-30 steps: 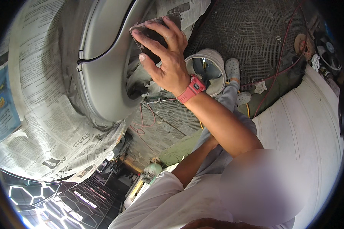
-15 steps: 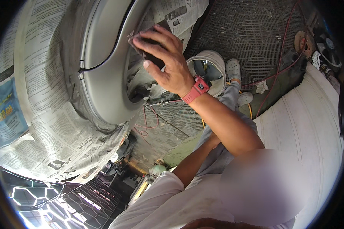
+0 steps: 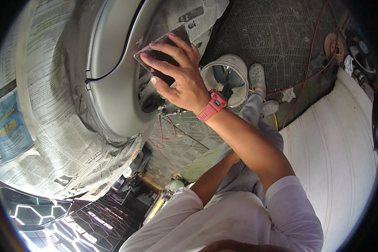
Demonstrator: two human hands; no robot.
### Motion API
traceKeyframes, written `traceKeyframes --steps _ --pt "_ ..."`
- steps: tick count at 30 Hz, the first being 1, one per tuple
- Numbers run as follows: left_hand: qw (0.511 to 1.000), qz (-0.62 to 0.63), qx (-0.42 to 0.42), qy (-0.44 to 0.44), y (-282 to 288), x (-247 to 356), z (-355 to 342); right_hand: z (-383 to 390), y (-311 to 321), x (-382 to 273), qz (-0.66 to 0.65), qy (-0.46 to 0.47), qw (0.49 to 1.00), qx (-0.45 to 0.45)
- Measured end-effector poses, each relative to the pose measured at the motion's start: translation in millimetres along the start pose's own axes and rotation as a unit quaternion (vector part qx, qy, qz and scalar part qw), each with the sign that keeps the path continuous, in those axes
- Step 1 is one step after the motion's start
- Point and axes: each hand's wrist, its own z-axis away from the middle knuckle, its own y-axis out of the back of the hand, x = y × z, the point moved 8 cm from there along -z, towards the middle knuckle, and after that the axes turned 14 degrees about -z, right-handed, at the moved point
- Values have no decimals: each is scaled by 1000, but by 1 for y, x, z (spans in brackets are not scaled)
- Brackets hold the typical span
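Observation:
My right hand (image 3: 182,80), with a red watch, holds a dark, thin square pad (image 3: 157,61) with spread, bent fingers over it. The pad is against the inner edge of a curved grey vehicle body panel (image 3: 105,103), which has a dark seam. Newspaper masking (image 3: 50,155) surrounds the panel, and more lies behind the pad. My left forearm (image 3: 210,185) reaches up toward my thigh; its hand is hidden behind my right arm.
A white bucket (image 3: 239,69) with dark contents stands beside my foot in a grey clog (image 3: 256,77). Red hoses (image 3: 306,73) cross the grated floor (image 3: 273,29). A rusty disc (image 3: 332,42) and clutter sit at right, near a curved white surface (image 3: 332,147).
My right hand and the pad have moved down and slightly left along the panel's inner edge over the last second. My left arm stays at about the same place.

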Motion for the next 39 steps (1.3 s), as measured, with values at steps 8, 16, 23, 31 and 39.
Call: traceKeyframes --steps 8,16,23,31,39 --pt "1000 0 4 -1 -4 4 -4 -15 14 -3 19 13 998 59" --pt "1000 3 12 -2 -5 5 -5 -16 28 -3 -10 -17 998 61" --pt "1000 -8 24 8 3 6 -2 -3 23 -7 -58 -37 997 -27" --pt "990 85 115 2 26 36 -2 103 140 45 -340 -321 882 64" --pt "953 160 231 -115 48 246 25 175 271 5 -227 -436 867 81"
